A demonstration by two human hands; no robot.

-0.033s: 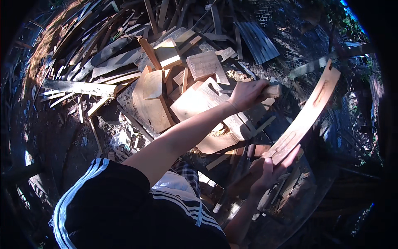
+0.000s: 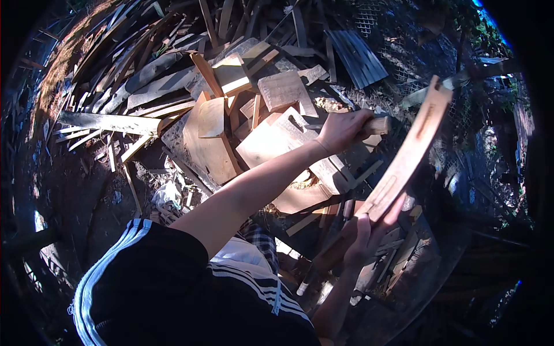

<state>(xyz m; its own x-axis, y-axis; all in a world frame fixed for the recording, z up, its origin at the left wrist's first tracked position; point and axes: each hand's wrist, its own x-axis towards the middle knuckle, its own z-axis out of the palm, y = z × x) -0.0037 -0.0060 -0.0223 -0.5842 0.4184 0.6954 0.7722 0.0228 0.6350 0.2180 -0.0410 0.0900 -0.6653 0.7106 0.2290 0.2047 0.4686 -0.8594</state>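
Observation:
My left hand (image 2: 345, 130) is wrapped round the thick wooden handle (image 2: 378, 126) of what looks like a chisel, whose narrow shaft (image 2: 313, 127) shows on the hand's other side. It is over the pile of cut boards. To its right, my right hand (image 2: 362, 239) grips a long, slightly curved wooden plank (image 2: 401, 167) near its lower part. The plank stands tilted, its far end notched, with long narrow slots cut into its face. Its lower end runs into shadow below the hand. Beneath my left forearm lies a pale board (image 2: 268, 144) with a slot.
Curved wood pieces (image 2: 208, 150) and a square block (image 2: 284, 91) lie in the heap ahead. Scrap slats (image 2: 124, 75) are piled at the far left, beside a long plank (image 2: 109, 121). Corrugated sheet (image 2: 358, 57) and wire mesh (image 2: 366, 23) are at the back.
The plank's far end has swung to the left, and my right hand has shifted slightly left with it. My left hand stays in nearly the same place.

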